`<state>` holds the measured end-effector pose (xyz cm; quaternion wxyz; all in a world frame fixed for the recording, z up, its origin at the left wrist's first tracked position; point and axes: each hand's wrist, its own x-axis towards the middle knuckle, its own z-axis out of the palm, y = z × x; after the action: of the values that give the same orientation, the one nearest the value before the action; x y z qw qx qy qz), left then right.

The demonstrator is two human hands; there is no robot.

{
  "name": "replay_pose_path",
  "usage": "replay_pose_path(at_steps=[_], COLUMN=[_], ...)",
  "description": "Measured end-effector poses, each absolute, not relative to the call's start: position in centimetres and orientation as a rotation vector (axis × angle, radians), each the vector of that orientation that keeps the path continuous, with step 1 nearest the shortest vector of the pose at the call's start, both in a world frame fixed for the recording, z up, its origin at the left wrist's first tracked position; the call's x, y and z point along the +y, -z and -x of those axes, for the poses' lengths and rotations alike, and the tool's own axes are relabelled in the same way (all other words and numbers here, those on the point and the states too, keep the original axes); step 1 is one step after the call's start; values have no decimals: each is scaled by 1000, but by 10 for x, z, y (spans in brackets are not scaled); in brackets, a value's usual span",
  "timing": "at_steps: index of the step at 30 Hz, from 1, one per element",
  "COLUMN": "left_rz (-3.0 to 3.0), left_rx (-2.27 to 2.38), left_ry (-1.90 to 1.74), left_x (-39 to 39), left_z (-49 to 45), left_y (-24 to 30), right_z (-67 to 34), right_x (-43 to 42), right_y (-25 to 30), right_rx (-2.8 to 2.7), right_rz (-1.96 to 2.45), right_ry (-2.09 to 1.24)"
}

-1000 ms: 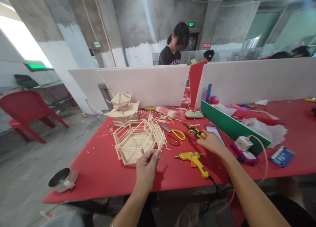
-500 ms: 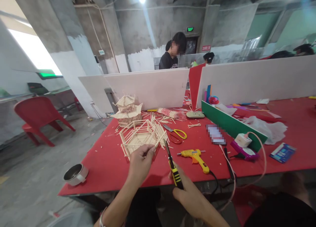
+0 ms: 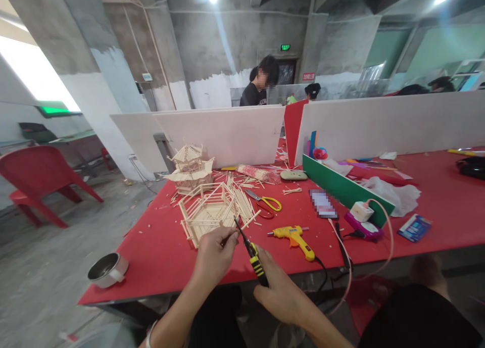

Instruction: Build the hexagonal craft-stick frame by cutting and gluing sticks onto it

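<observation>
My left hand (image 3: 215, 254) pinches a thin wooden stick over the near edge of the red table (image 3: 159, 257). My right hand (image 3: 278, 291) grips yellow-and-black cutting pliers (image 3: 250, 251), whose tip meets the stick by my left fingers. Just beyond lies a hexagonal stick frame (image 3: 208, 211) with loose sticks beside it. A small stick pagoda (image 3: 189, 167) stands behind it.
Yellow-handled scissors (image 3: 267, 205), a yellow glue gun (image 3: 293, 235), a phone (image 3: 322, 203) and a charger with cable (image 3: 361, 216) lie to the right. A metal bowl (image 3: 105, 268) sits at the table's left corner. White dividers (image 3: 227, 133) and a green board (image 3: 341, 189) stand behind. A person stands beyond.
My right hand picked up the pliers from the table and brought them back to my left hand. The plier tip has now moved up to the stick.
</observation>
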<state>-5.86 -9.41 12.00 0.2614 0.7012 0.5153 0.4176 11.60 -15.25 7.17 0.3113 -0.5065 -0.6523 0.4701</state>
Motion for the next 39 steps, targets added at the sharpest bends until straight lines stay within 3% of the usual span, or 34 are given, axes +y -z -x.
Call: replay_pose_path(at_steps=[17, 24, 39], left_rz=[-2273, -2163, -2224], left_rx=[1352, 1307, 1238], left_ry=[-1109, -1193, -967], left_x=[-97, -99, -95], left_z=[58, 59, 64], left_y=[-125, -132, -135], right_z=[-112, -105, -114], right_x=[-155, -159, -160], right_y=[-70, -64, -60], right_rx=[-1674, -1577, -1611], right_rz=[1358, 1192, 1252], right_ry=[-1319, -1290, -1356])
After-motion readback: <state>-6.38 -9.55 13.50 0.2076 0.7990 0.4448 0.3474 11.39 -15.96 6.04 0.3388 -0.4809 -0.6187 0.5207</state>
